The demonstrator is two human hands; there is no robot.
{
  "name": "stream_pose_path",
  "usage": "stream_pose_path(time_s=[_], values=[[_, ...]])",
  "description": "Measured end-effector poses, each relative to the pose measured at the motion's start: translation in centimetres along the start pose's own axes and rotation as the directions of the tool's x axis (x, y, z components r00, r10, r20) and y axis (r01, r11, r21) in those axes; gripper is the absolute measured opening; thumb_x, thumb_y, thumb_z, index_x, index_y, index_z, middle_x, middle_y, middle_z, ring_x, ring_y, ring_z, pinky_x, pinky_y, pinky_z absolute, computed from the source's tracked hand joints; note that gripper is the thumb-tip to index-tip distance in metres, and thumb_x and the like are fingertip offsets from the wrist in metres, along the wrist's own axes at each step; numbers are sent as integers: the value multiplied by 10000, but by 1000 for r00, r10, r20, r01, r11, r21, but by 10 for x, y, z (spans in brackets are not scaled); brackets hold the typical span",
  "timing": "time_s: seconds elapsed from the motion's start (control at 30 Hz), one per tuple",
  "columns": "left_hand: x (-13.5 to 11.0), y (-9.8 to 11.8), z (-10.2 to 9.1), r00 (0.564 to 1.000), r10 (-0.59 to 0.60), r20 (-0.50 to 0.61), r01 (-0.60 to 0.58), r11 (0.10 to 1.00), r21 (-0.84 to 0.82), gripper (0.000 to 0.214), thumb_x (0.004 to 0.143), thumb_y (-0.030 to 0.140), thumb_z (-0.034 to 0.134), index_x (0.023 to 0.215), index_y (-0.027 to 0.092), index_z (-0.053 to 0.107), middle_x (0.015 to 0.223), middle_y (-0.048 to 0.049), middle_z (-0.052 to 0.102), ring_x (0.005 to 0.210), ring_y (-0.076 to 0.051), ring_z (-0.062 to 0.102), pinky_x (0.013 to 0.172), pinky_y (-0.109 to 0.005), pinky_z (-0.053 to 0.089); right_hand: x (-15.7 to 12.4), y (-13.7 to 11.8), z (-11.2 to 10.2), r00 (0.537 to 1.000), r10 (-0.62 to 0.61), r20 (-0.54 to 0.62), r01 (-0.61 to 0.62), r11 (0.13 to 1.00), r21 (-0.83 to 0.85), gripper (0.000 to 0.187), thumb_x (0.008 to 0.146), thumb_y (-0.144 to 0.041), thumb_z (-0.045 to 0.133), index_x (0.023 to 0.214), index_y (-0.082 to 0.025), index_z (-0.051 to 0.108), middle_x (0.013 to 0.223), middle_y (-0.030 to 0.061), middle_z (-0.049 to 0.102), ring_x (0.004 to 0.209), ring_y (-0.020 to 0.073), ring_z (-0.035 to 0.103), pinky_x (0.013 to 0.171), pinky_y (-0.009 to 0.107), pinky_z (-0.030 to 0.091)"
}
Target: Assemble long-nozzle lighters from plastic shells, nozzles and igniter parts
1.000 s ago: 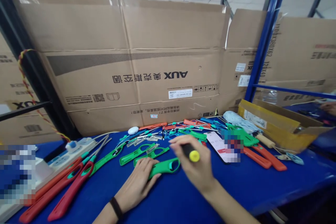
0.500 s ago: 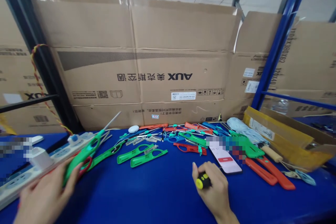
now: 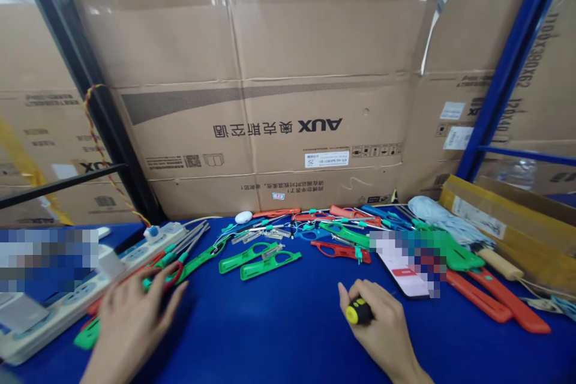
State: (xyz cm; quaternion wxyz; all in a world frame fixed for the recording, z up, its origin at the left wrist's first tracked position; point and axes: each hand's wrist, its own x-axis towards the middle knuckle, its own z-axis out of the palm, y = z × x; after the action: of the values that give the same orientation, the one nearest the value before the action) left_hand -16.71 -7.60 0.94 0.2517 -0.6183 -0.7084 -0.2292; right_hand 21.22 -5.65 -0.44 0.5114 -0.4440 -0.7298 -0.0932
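The left hand (image 3: 130, 327) has released the long-bladed scissors (image 3: 184, 249) it carried a moment earlier. The scissors now lie on the blue surface (image 3: 270, 336) beside the power strip (image 3: 67, 318), with the blades directed toward the rear and the red and green finger loops at the near end. The left fingers (image 3: 157, 297) are extended and slightly spread just in front of the loops; contact between them cannot be confirmed from this view. The right hand (image 3: 382, 327) remains clenched around the screwdriver (image 3: 360, 312), with its black-and-yellow handle end exposed and its shaft hidden by the hand. The right hand rests on the surface, apart from the other tools. Two green-handled scissors (image 3: 258, 264) lie between the hands, and the smartphone (image 3: 400, 279) lies just beyond the right hand.
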Motion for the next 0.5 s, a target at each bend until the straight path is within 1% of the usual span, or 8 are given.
stream_pose_path(time_s=[0.07, 0.1, 0.17, 0.23, 0.3, 0.33, 0.4, 0.5], values=[[9, 36, 9, 988, 146, 47, -143, 988, -66, 399, 843, 447, 456, 1110, 189, 604, 1064, -131, 571, 1016, -349, 527, 925, -553, 367, -1, 0, 1, 1000, -13, 18, 13, 1000, -7, 296, 856, -237, 529, 582, -208, 421, 514, -44, 424, 459, 102, 408, 506, 236, 319], [13, 52, 15, 979, 189, 83, -177, 975, -134, 387, 846, 445, 468, 1123, 208, 597, 1067, -116, 573, 1027, -328, 530, 943, -543, 360, -1, 1, 1, 999, -17, 27, 17, 1000, -9, 294, 857, -237, 530, 586, -207, 420, 515, -45, 422, 458, 102, 408, 507, 237, 320], [22, 80, 26, 953, 263, 148, -215, 935, -283, 440, 813, 461, 530, 1180, 222, 563, 1126, -115, 548, 1067, -313, 518, 946, -517, 375, -1, 1, 1, 999, -16, 44, 16, 1000, -9, 295, 860, -238, 531, 591, -207, 416, 518, -46, 421, 458, 103, 406, 508, 239, 322], [33, 101, 35, 934, 296, 199, -204, 900, -385, 595, 748, 477, 609, 1273, 226, 485, 1224, -128, 492, 1131, -331, 481, 956, -532, 365, -2, 1, 1, 998, -11, 58, 11, 1000, -10, 301, 864, -239, 530, 590, -208, 410, 517, -47, 423, 457, 101, 408, 508, 237, 326], [43, 112, 41, 907, 339, 250, -200, 869, -453, 691, 676, 495, 678, 1283, 235, 474, 1280, -134, 450, 1178, -358, 442, 964, -558, 349, -1, 1, 1, 998, -23, 64, 24, 1000, -15, 302, 863, -239, 530, 587, -208, 411, 511, -48, 431, 448, 98, 417, 495, 234, 324], [48, 114, 42, 893, 361, 270, -199, 853, -483, 683, 658, 500, 696, 1259, 246, 496, 1289, -128, 444, 1192, -363, 429, 967, -562, 346, -1, 1, 1, 998, -32, 60, 34, 999, -19, 303, 862, -237, 531, 584, -207, 412, 507, -49, 434, 441, 96, 421, 487, 232, 322], [55, 113, 44, 870, 401, 285, -205, 822, -531, 561, 670, 489, 698, 1167, 268, 562, 1293, -105, 447, 1209, -355, 412, 984, -569, 328, -1, 2, 2, 997, -58, 51, 59, 998, -27, 306, 859, -229, 531, 578, -207, 412, 498, -50, 441, 429, 93, 429, 476, 229, 322], [58, 107, 44, 839, 485, 249, -267, 763, -588, 290, 732, 421, 665, 977, 268, 642, 1306, -66, 445, 1238, -329, 375, 1035, -576, 256, -2, 6, 5, 993, -101, 57, 102, 995, -22, 301, 855, -212, 531, 576, -204, 416, 491, -52, 451, 423, 88, 441, 478, 219, 337]])
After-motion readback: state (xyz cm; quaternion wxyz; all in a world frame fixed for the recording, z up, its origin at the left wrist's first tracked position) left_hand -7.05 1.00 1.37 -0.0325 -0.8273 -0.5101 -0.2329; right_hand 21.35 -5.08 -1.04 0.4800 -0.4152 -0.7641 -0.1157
